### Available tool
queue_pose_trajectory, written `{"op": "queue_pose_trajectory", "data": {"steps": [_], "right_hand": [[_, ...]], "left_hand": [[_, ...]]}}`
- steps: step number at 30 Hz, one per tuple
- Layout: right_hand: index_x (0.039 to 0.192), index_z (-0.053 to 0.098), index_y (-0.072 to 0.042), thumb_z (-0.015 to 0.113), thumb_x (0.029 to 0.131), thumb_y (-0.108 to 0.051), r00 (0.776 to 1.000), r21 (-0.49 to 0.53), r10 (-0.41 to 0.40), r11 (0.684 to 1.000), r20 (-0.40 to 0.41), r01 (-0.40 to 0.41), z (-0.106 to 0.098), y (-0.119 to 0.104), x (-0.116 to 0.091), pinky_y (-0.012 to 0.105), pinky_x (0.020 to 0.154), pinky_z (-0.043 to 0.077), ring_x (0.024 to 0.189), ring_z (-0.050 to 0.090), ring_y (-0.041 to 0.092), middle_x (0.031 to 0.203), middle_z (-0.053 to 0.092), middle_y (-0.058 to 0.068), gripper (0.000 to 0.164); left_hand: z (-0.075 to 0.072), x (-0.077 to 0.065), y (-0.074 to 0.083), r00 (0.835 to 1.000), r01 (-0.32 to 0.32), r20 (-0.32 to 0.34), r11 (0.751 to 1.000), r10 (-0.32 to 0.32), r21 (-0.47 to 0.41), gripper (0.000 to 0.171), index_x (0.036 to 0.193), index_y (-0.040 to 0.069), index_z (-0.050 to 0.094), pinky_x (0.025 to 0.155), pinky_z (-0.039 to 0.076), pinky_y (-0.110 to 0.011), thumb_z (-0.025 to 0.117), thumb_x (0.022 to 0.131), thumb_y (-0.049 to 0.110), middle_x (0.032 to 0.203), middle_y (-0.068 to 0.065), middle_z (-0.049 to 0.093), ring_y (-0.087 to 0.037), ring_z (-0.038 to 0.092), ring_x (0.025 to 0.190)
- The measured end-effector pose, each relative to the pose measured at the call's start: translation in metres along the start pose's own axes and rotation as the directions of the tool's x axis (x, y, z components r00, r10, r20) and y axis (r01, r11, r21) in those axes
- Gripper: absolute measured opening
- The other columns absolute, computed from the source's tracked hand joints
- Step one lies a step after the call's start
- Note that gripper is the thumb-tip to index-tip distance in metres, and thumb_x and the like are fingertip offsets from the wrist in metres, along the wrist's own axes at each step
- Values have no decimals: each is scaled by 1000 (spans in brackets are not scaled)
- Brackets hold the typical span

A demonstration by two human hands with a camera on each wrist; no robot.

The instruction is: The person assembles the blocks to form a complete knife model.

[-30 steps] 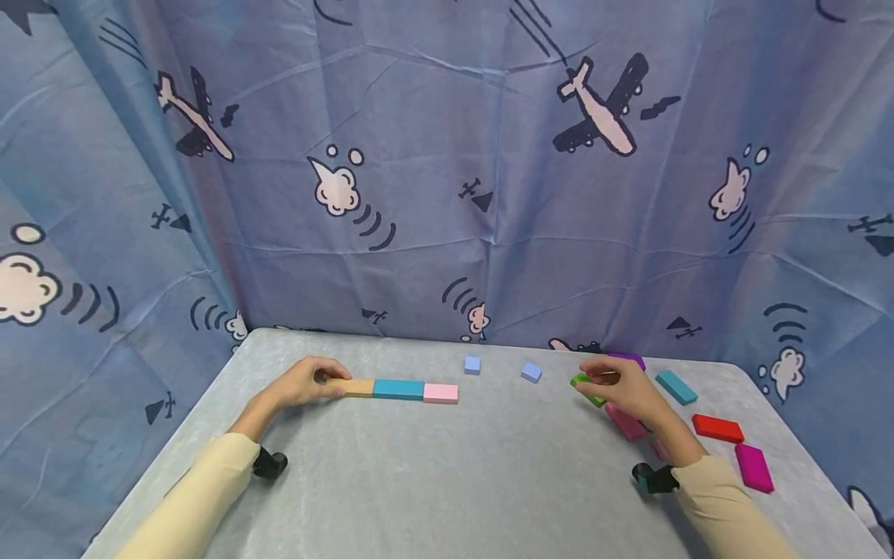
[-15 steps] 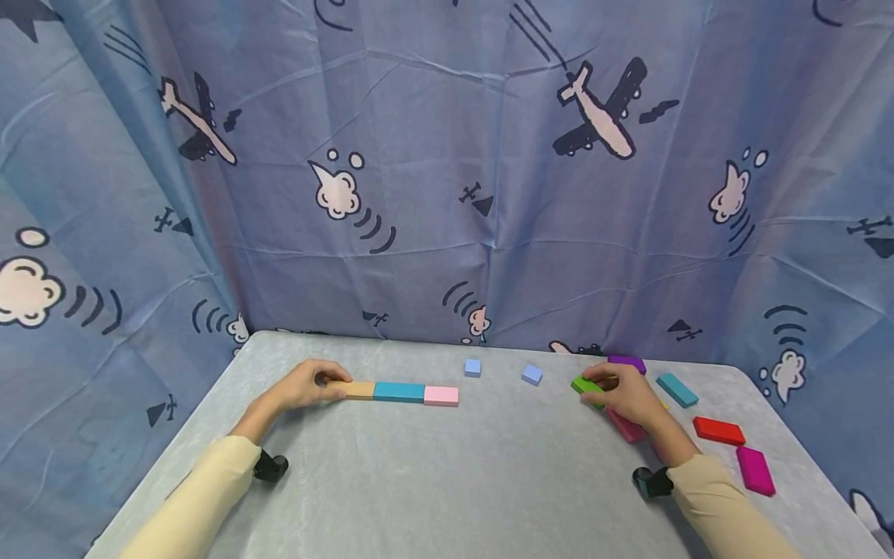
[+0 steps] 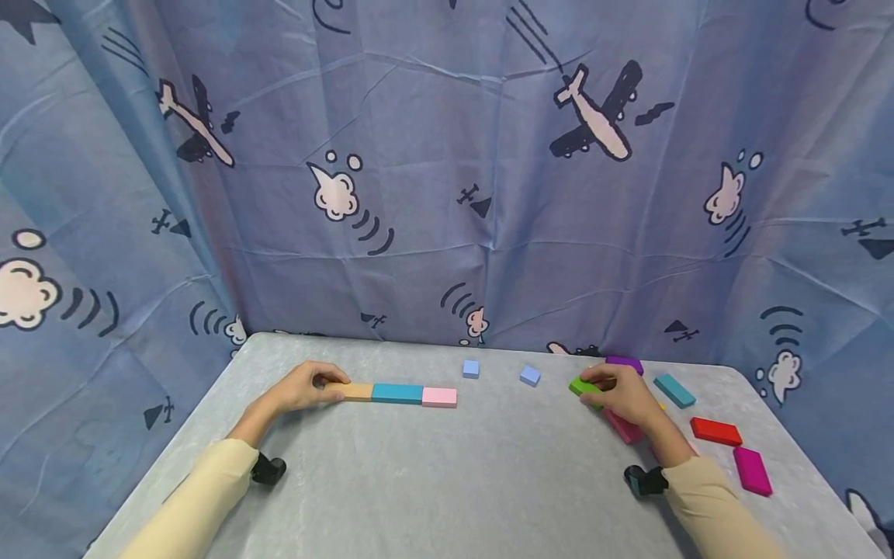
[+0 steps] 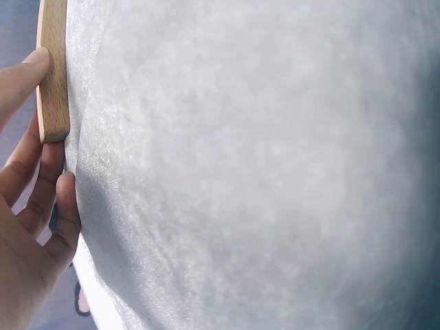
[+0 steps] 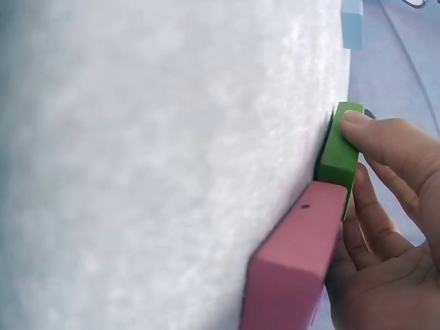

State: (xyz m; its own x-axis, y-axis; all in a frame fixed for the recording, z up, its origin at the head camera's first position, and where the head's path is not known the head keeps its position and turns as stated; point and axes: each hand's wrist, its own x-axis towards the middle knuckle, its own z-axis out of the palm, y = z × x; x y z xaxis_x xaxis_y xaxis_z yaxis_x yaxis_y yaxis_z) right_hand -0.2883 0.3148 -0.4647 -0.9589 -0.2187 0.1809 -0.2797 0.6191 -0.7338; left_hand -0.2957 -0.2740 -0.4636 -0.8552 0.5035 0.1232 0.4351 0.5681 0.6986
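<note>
Grip, head view: left hand pinches a tan wooden block; right hand pinches a green block.
Row: tan wooden block at the left end, then a blue block and a light pink block, end to end.
Green block's place: right part of the grey table, near a dark pink block.
Between row and green block: two small light blue blocks, well apart.
Left wrist view: thumb against the tan wooden block.
Right wrist view: thumb on the green block; whether the dark pink block touches it, cannot tell.
</note>
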Motion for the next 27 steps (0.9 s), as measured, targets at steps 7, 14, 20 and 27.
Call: {"op": "queue_pose_trajectory", "data": {"steps": [7,14,20,27], "right_hand": [[116,70,8,81,85,0,1000,59,26,998,-6,-25,-5,-4,-5,24,74,54,100,65,37,114,67,23,35],[118,68,9,80,87,1,1000,111,-7,994,19,5,-8,-10,-10,22,78,52,104,65,37,117,67,24,35],[117,70,7,81,86,-1,996,130,-59,990,62,51,-3,-12,-12,24,82,52,103,65,34,116,67,21,33],[116,71,6,81,84,2,981,162,-165,976,99,147,7,-17,-11,32,86,54,102,66,36,113,68,18,33]], "left_hand": [[0,-2,0,1000,-6,3,1000,6,-3,21,109,4,76,84,50,-40,80,89,9,102,-4,73,-26,64,94],[-1,0,0,1000,4,6,1000,-4,-5,20,109,4,76,84,50,-41,80,90,9,101,-4,73,-24,63,93],[-1,0,0,1000,17,12,1000,-16,-4,21,109,4,76,84,50,-41,79,90,9,101,-4,73,-23,63,93],[-1,0,4,1000,7,10,1000,-7,-12,21,109,2,75,83,50,-45,80,89,7,101,-7,73,-25,63,92]]}}
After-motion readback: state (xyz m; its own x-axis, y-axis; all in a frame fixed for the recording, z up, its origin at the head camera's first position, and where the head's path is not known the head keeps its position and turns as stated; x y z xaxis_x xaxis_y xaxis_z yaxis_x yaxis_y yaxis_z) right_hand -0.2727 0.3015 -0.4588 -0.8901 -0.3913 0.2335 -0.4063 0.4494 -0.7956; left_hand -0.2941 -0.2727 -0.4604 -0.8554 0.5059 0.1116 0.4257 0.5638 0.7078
